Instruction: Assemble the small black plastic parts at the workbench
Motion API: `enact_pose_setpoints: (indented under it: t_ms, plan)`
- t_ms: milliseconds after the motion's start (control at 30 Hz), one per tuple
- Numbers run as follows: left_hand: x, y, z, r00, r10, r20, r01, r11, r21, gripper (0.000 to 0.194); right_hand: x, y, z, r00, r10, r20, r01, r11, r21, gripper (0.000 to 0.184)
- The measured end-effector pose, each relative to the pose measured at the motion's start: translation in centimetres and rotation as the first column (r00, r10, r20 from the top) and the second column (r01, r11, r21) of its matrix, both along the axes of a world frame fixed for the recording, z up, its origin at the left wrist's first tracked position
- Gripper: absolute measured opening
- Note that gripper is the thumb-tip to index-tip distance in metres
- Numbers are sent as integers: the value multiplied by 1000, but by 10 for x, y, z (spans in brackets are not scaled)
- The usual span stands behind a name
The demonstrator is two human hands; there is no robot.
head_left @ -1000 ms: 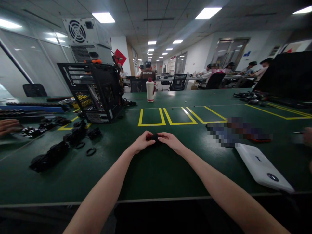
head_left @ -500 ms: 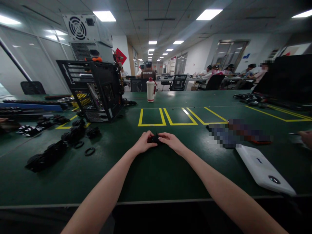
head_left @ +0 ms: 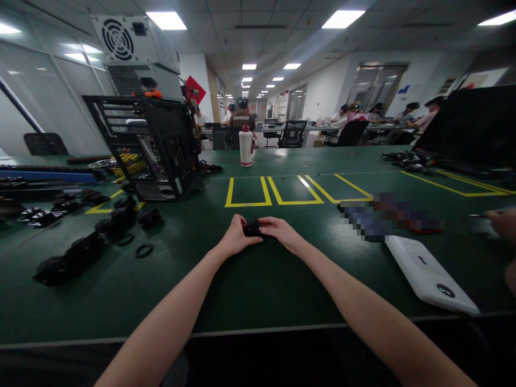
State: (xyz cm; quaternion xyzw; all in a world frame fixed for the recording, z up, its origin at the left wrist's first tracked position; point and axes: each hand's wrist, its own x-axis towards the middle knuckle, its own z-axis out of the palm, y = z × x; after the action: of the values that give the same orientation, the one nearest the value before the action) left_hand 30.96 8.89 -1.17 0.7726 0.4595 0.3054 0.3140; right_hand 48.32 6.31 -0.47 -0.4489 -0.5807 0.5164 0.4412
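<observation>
A small black part [head_left: 252, 228] sits between my two hands, low over the green table [head_left: 278, 290]; its exact kind is too dark to make out. My left hand [head_left: 236, 236] is closed round its left side, the thumb stretched along the near edge. From the right, the fingertips of my right hand [head_left: 280, 232] pinch the same part. Off to the left lie a row of similar black parts [head_left: 86, 250], a single black part [head_left: 149, 217] and two black rings, one ring [head_left: 144, 250] nearer me.
An open black computer case [head_left: 161, 156] stands at the left. Yellow tape outlines [head_left: 248, 205] mark the table ahead, with a white bottle [head_left: 245, 148] behind. At right lie a white device [head_left: 431, 274] and blurred-out phones; another person's hand [head_left: 502, 223] reaches in at the edge.
The black part between my hands has turned and shows more of its face. My left thumb has straightened slightly. The whole view has shifted a little.
</observation>
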Motion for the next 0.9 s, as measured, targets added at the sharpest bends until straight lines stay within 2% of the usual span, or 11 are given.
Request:
enact_pose_setpoints:
  t_ms: [133,267,400,467,600,767,900]
  plan:
    - [0,0,2,991,52,-122,-43,996,72,51,2,0,0,997,-18,69,13,997,72,28]
    - [0,1,4,984,38,-174,-14,991,132,47,1,-1,3,1000,-18,5,18,997,79,23]
    - [0,2,3,985,26,-173,-3,991,135,47,0,-3,7,998,9,-56,-8,1000,12,38]
    - [0,3,3,985,28,-172,-4,991,135,47,-1,-4,8,999,-25,-21,24,1000,-6,42]
    - [-1,5,2,986,5,-169,18,991,134,46,-2,-5,6,993,-47,112,45,999,24,33]
    - [-1,9,2,982,-14,-190,47,984,170,45,0,-4,5,998,38,-47,-36,998,42,31]
    - [-1,12,0,981,-11,-195,49,981,190,45,-1,-4,6,995,11,-102,-7,999,37,17]
